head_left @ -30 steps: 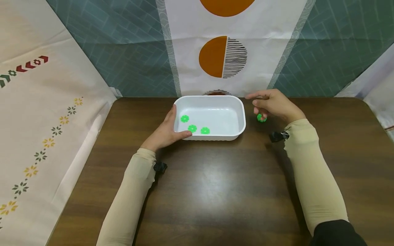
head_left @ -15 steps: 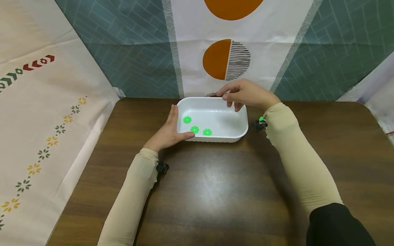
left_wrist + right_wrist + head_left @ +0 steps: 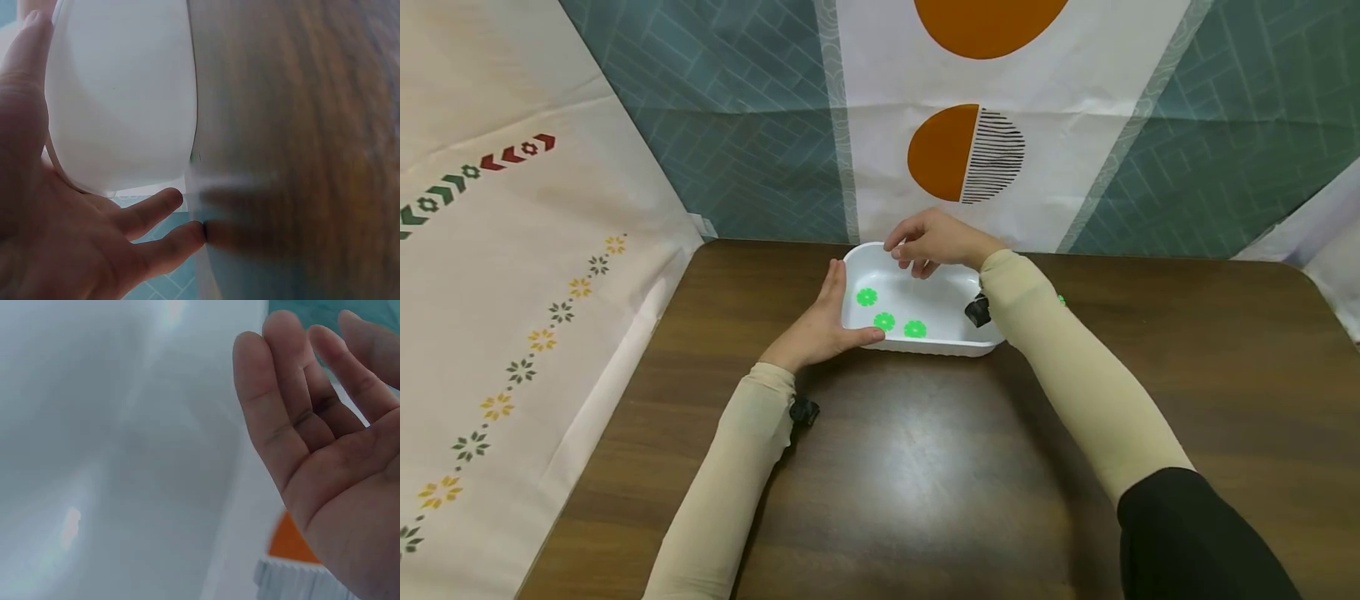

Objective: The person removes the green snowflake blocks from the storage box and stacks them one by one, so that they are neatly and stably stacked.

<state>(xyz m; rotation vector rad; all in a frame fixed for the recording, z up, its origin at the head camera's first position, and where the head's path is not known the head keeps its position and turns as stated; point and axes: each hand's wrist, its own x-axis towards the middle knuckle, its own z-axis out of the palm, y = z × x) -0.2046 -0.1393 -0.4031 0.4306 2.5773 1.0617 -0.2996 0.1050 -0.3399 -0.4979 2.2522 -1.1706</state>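
A white rectangular tray (image 3: 925,348) sits near the table's far edge. My left hand (image 3: 822,329) holds its left end, thumb over the near rim and fingers along the outer wall. Two of that hand's fingers (image 3: 165,247) spread out below the tray end in the left wrist view. My right hand (image 3: 943,240) hovers over the tray's far side, fingers loosely bent; its palm and fingers (image 3: 259,394) show nothing held. Inside the tray, toward the left, lie flat green flower-shaped pieces: one (image 3: 867,297), a second (image 3: 883,322) and a third (image 3: 915,329).
Right of the tray, a sliver of another green piece (image 3: 1062,299) shows past my right forearm, which covers the rest. A patterned cloth (image 3: 880,158) hangs behind the table (image 3: 887,467). White cloth (image 3: 550,275) borders the left side.
My right hand has moved left, from above the loose green piece right of the tray to above the tray. My left hand stays on the tray. The whole head view has shifted slightly.
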